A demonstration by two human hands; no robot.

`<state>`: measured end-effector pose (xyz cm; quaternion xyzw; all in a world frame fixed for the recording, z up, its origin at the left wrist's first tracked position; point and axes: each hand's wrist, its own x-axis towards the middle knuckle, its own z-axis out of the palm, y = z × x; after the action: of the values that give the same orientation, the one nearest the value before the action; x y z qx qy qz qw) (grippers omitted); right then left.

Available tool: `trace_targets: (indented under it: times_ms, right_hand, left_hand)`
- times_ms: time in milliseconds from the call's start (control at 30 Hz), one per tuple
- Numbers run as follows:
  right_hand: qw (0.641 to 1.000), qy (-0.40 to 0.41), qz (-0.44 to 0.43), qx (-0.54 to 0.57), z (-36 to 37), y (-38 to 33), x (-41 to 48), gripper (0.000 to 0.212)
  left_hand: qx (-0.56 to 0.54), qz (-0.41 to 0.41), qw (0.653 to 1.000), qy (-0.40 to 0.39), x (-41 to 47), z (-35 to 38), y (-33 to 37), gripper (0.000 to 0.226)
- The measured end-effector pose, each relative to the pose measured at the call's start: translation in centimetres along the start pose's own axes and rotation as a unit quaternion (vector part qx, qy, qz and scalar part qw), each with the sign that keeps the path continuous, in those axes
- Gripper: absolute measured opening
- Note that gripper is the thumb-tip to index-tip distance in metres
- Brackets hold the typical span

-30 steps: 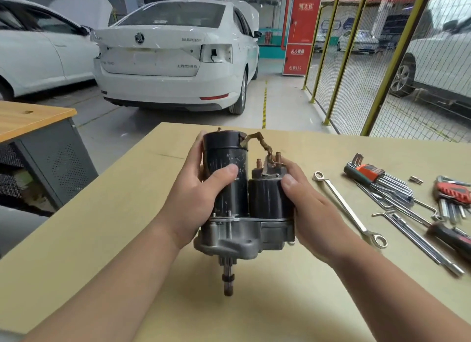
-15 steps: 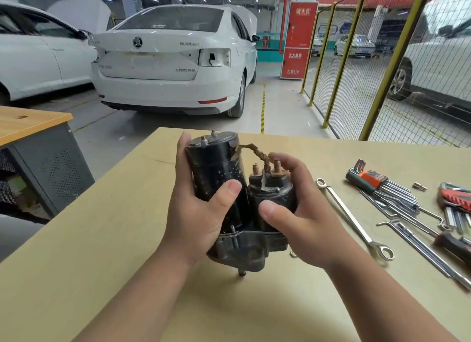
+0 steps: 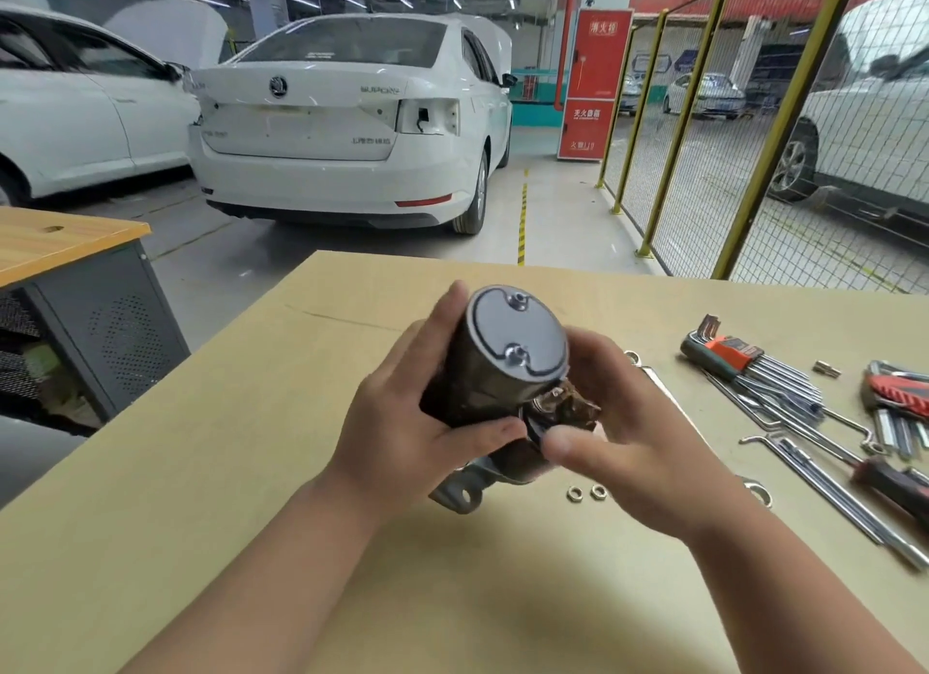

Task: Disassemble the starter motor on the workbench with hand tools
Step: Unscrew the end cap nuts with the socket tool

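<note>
Gripping the starter motor [image 3: 507, 351], left hand [image 3: 402, 437] and right hand [image 3: 648, 452]; workbench [image 3: 241, 472] edge beyond, hex keys [image 3: 754, 367] rightward.

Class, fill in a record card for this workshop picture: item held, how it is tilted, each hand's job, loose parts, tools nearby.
Item held: black cylindrical starter motor
Tilt: grey round end cap faces the camera
Left hand: grips the motor's body
Right hand: fingers curl round its solenoid side
Loose parts: two small silver nuts on the pale wooden workbench
Tools nearby: orange-and-green hex key set, right of the hands, untouched
</note>
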<state>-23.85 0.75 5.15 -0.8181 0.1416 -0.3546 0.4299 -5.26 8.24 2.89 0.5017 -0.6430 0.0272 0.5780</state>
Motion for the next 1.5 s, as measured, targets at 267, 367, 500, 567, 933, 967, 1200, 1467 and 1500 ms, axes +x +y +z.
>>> trace_targets:
  times_ms: [267,367,500,567,933,967,1200,1467,1500]
  right_hand:
    - [0.996,0.000,0.022,-0.085,-0.4,-1.0,-0.4,0.082]
    - [0.996,0.014,0.018,-0.088,0.0,-1.1,-0.5,0.080]
    - [0.996,0.018,-0.015,-0.091,0.6,-1.2,-1.0,0.077]
    - [0.997,0.029,-0.018,-0.071,0.8,-0.8,-0.9,0.077]
    - [0.958,0.250,0.080,-0.115,-8.8,4.2,1.7,0.011]
    - [0.942,0.286,0.110,-0.136,-10.0,5.1,1.5,0.013]
    - [0.889,0.240,0.195,-0.337,-9.9,7.9,0.0,0.012]
    - [0.910,0.119,0.042,-0.395,-4.7,3.4,0.0,0.014]
    - [0.908,0.109,0.047,-0.403,-4.7,3.4,-0.1,0.016]
  left_hand:
    - [0.080,0.055,0.994,-0.040,-0.6,0.7,-0.1,0.076]
    - [0.098,0.073,0.992,-0.030,-0.9,0.6,-0.1,0.074]
    - [0.123,0.078,0.989,-0.027,-1.4,0.5,-0.1,0.077]
    - [0.154,0.074,0.985,-0.028,-1.2,0.5,-0.2,0.079]
    - [0.282,0.073,0.957,0.016,2.4,2.3,-4.6,0.076]
    - [0.287,0.062,0.956,0.018,2.7,2.5,-5.0,0.077]
    - [0.285,0.024,0.958,-0.004,3.6,2.9,-5.7,0.079]
    - [0.302,-0.008,0.953,-0.019,4.3,2.2,-5.3,0.063]
    - [0.315,0.004,0.949,-0.014,4.1,2.5,-5.0,0.065]
